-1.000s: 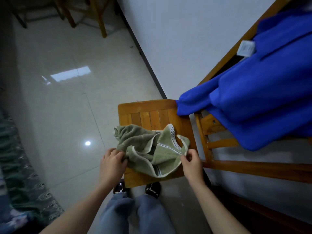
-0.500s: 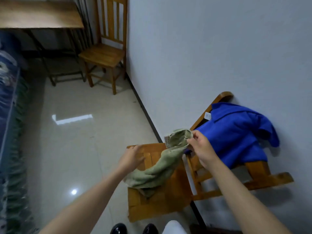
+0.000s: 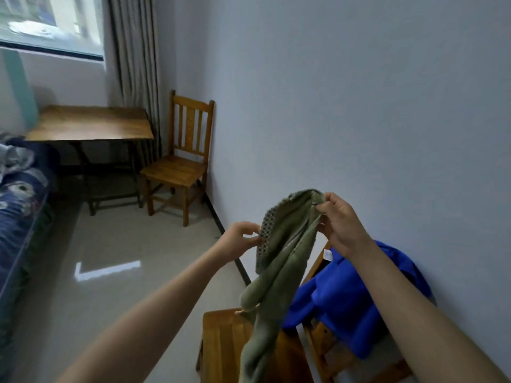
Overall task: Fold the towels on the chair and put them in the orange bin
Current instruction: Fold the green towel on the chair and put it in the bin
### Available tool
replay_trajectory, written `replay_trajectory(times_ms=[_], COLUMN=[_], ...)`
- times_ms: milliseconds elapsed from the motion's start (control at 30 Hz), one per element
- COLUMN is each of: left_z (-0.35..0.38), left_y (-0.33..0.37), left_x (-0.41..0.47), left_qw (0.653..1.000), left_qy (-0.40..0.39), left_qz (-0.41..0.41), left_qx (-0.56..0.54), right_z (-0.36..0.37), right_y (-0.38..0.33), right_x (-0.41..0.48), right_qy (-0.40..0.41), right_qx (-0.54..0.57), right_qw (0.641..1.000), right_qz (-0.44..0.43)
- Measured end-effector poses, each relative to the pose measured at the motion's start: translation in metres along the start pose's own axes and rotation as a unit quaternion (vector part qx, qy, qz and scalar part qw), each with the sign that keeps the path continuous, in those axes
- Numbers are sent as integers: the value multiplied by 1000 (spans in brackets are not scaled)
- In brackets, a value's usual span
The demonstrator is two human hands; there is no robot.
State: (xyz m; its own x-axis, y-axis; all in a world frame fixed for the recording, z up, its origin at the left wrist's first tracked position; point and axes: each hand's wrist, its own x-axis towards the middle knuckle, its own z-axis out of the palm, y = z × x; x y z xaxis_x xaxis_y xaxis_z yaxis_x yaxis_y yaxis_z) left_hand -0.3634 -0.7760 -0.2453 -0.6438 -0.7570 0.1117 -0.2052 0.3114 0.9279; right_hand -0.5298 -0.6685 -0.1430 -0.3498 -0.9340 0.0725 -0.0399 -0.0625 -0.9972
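A green towel (image 3: 279, 266) with a patterned edge hangs in the air above the near wooden chair (image 3: 221, 346). My right hand (image 3: 338, 225) pinches its top corner, held high. My left hand (image 3: 243, 239) grips the patterned edge a little lower on the left. The towel's lower end droops down past the chair seat at the bottom of the view. A blue garment (image 3: 351, 302) is draped over the chair's back. No orange bin is in view.
A second wooden chair (image 3: 182, 167) stands against the wall farther back, beside a wooden table (image 3: 88, 123) under the window. A bed with blue bedding (image 3: 19, 194) runs along the left. Glossy tiled floor (image 3: 116, 261) lies between.
Both hands have lifted the green towel off the chair seat and raised it. My left hand has moved up to the patterned edge. The view has tilted up toward the room.
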Motion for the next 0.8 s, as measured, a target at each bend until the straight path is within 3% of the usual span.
replay_trajectory(times_ms=[233, 467, 800], left_z=[-27, -26, -13], left_y=[44, 59, 38], left_x=[3, 2, -3], left_qw=[986, 995, 992], left_qy=[106, 92, 83], left_qz=[12, 33, 31], left_qx=[-127, -16, 89], right_z=[-8, -14, -22], right_y=[-1, 60, 75], right_x=[12, 9, -1], right_qy=[80, 124, 73], right_qx=[42, 52, -119], right_qw=[996, 987, 990], right_qz=[-3, 90, -1])
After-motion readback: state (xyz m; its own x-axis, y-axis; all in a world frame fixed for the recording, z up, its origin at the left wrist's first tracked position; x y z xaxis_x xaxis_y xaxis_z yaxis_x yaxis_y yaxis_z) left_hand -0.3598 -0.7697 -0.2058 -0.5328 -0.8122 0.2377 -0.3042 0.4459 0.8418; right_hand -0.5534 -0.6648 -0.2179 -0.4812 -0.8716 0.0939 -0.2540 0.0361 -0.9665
